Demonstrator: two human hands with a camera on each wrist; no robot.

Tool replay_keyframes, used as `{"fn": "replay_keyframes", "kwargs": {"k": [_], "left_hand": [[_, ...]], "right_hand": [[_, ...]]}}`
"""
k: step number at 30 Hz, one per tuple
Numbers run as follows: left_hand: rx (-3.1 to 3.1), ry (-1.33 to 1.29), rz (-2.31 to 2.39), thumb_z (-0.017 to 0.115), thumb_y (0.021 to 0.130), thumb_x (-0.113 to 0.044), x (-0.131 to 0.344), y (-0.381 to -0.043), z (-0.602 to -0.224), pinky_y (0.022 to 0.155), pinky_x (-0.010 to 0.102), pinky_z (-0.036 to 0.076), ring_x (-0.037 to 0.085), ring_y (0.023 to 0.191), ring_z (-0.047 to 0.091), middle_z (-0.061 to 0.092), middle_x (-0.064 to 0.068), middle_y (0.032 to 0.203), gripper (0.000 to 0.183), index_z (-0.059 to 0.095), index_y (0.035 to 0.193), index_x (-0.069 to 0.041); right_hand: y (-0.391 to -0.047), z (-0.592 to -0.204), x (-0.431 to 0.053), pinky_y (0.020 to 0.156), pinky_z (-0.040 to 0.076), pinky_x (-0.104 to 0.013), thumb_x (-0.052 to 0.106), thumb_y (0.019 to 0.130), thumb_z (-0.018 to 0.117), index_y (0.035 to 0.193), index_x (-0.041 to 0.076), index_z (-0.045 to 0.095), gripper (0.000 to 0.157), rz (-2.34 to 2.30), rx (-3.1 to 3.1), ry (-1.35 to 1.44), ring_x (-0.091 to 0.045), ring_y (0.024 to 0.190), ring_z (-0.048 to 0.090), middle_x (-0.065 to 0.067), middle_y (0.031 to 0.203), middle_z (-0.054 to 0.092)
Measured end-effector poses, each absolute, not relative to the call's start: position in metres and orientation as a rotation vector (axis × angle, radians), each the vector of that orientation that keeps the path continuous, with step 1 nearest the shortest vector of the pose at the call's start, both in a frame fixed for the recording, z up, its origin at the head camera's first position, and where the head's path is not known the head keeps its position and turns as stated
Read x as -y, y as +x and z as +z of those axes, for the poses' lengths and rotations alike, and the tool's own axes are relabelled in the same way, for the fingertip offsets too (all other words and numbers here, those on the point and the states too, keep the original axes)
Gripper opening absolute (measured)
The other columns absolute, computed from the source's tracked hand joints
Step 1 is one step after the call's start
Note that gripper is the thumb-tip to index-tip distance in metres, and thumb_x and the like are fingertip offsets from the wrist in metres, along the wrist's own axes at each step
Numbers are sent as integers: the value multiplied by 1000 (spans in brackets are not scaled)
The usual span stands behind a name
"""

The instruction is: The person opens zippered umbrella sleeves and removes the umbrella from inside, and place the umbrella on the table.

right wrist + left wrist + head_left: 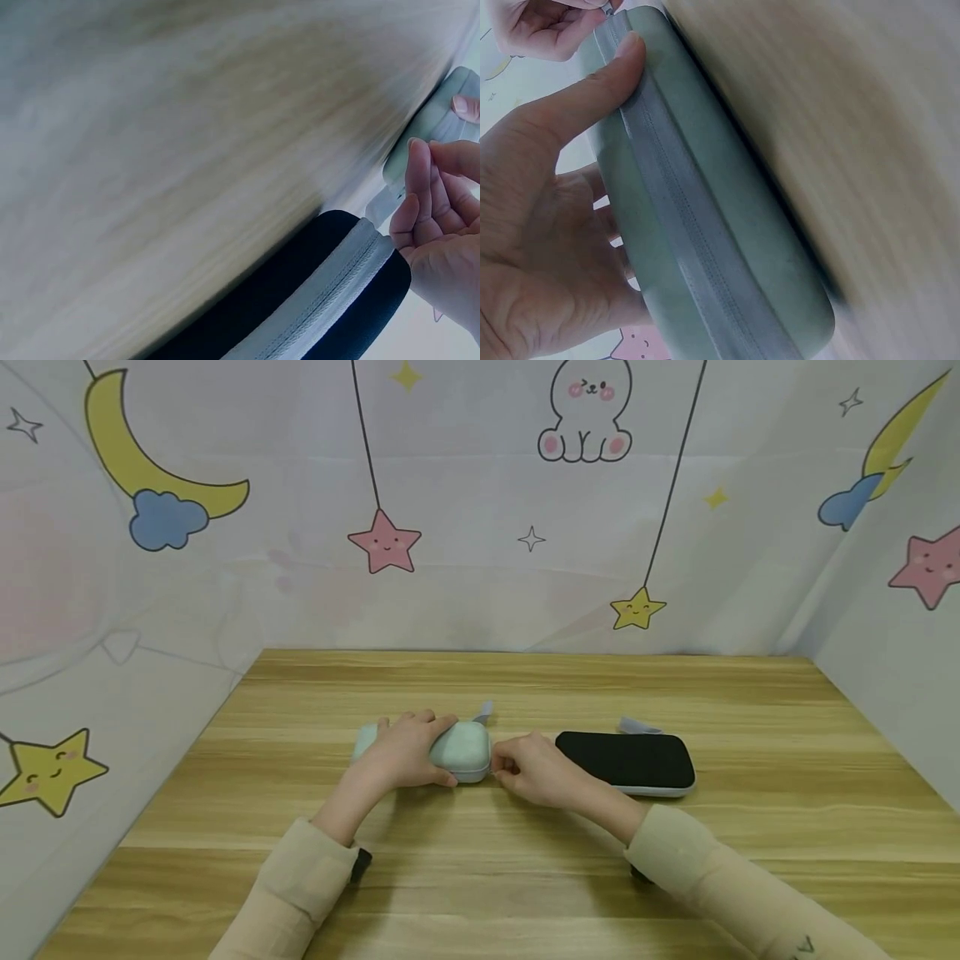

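While the mint-green zip case sits on the wooden table, just left of a black zip case, the left hand has it gripped, fingers over the top and thumb on the grey zipper band. Right hand is pinching what looks like the tiny zipper pull at the case's right end. That thumb's my worry tbh: it's right on the zip line, so a hard tug could run the pull into it. Pull's small too, so a sloppy pinch might slip, and if the left grip loosens the whole case could skid. Right wrist's near the black one, might bump it.
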State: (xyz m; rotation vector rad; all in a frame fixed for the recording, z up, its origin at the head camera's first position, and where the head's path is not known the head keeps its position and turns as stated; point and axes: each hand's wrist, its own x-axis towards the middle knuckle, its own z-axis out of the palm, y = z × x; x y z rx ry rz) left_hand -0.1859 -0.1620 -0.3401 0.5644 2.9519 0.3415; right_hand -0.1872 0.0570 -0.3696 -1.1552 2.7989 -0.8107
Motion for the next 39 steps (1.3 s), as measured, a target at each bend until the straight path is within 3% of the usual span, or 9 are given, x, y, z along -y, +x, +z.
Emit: {"fn": "replay_keyframes", "kwargs": {"k": [39], "left_hand": [[-2944, 544, 322, 81, 73, -44, 161, -186, -337, 101, 75, 25, 43, 130, 45, 50, 18, 140, 86, 44, 145, -14]], "right_hand": [[-181, -369, -49, 53, 42, -15, 4, 87, 66, 78, 9, 67, 10, -774, -2792, -1160, -1, 55, 48, 2, 67, 65]]}}
